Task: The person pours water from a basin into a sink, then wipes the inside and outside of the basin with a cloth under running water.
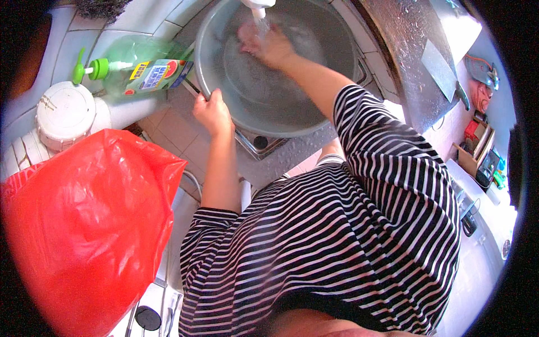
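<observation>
My left hand (214,113) grips the rim of a large grey basin (201,63), its thumb and fingers over the near left edge. Inside the basin, my right hand (273,48) holds a soft pink item (249,37) under running water. The item is partly covered by my fingers, and its kind is not clear. Water falls from a white tap spout (259,10) onto both. Shallow, slightly cloudy water covers the basin's bottom.
Left of the basin stands a green pump bottle (139,69) bearing a printed label. A white lidded tub (65,107) and a large red plastic bag (97,227) are nearer. At right, a cleaver (440,71) lies on a wet dark surface (414,50).
</observation>
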`<state>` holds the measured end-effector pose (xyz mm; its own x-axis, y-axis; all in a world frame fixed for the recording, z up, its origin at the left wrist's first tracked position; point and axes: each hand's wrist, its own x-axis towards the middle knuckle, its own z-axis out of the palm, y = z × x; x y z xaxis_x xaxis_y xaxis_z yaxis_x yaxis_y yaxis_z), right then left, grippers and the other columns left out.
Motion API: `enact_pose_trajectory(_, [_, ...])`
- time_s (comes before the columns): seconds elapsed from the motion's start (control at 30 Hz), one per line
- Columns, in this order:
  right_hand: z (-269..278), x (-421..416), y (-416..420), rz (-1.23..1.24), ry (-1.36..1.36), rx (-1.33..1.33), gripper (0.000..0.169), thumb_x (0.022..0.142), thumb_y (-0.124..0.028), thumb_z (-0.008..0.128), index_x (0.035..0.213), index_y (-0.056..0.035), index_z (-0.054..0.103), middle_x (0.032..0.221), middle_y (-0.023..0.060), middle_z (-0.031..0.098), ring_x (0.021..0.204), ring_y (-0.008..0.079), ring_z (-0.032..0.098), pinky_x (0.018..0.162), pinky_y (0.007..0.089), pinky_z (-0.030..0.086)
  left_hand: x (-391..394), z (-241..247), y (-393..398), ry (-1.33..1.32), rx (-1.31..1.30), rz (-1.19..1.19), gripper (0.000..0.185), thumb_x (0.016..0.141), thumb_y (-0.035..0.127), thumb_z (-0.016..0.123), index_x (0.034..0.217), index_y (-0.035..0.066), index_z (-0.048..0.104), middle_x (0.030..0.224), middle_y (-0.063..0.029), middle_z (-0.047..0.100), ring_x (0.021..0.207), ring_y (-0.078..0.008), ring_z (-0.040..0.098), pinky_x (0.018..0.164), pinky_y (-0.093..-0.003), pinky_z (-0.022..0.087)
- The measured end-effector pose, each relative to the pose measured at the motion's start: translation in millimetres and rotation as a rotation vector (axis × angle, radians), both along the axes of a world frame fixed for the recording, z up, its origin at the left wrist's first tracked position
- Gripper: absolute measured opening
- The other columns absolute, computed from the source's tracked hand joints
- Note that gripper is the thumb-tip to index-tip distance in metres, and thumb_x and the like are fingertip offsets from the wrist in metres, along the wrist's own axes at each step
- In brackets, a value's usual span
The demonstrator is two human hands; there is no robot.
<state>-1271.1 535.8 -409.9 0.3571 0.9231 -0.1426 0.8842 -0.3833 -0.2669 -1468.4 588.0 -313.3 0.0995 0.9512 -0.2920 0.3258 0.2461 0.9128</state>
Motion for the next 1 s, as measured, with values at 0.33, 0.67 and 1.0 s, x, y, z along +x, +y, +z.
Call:
enact_pose_trajectory(0.33, [8, -17, -139, 0.171, -0.276, -0.494, 0.055, 0.089, -0.03, 0.046, 0.141, -0.0181, 0.031, 0.145, 0.0215, 0.027, 0.136, 0.0375, 0.022, 0.104, 0.0578, 0.024, 10, 4, -3, -0.175, -0.023, 0.082, 0.03, 0.081, 0.023, 0.07, 0.078, -0.006, 0.064, 0.072, -0.0061, 0.063, 0.066, -0.0122, 0.053, 0.062, -0.0287, 0.042])
enact_pose_trajectory(0.67, [82, -96, 1, -0.544, 1.437, 0.368, 0.03, 0.091, -0.03, 0.057, 0.088, -0.0022, 0.069, 0.059, 0.005, 0.059, 0.051, 0.0123, 0.049, 0.05, 0.0256, 0.044, -5, 3, 7, -0.243, -0.263, 0.136, 0.052, 0.092, 0.048, 0.05, 0.097, -0.003, 0.062, 0.094, -0.0086, 0.063, 0.079, -0.0195, 0.059, 0.074, -0.0333, 0.047])
enact_pose_trajectory(1.0, [80, -120, 55, -0.317, 0.632, 0.803, 0.02, 0.079, -0.016, 0.063, 0.098, -0.018, 0.07, 0.107, 0.0103, 0.055, 0.109, 0.0242, 0.048, 0.096, 0.0339, 0.04, -12, 2, 20, -0.709, -0.663, 0.018, 0.093, 0.086, 0.072, 0.008, 0.12, -0.003, 0.051, 0.121, -0.0125, 0.056, 0.115, -0.027, 0.048, 0.103, -0.0372, 0.031])
